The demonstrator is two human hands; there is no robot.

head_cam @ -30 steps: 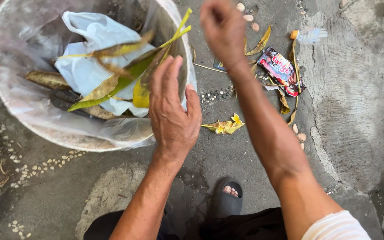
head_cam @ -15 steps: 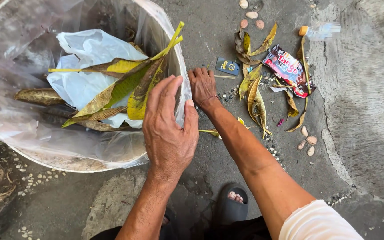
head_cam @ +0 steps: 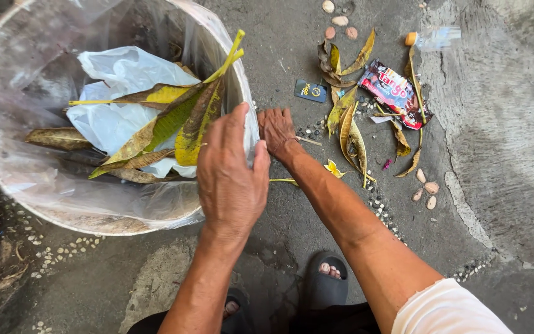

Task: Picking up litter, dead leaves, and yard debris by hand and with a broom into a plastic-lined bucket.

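My left hand lies over the near rim of a round bin lined with clear plastic, fingers inside and thumb outside. The bin holds long yellow-green leaves and a white plastic bag. My right hand is down on the concrete just right of the bin, its fingers curled under and hidden. A thin stick lies beside it, and dry yellow leaves lie just beyond.
More litter lies on the ground to the right: a red snack wrapper, a small dark card, a clear plastic bottle, a yellow flower and pebbles. My sandalled foot stands below.
My right hand has come down from above the bin's rim to the ground beside the bin. My left hand has stayed on the rim.
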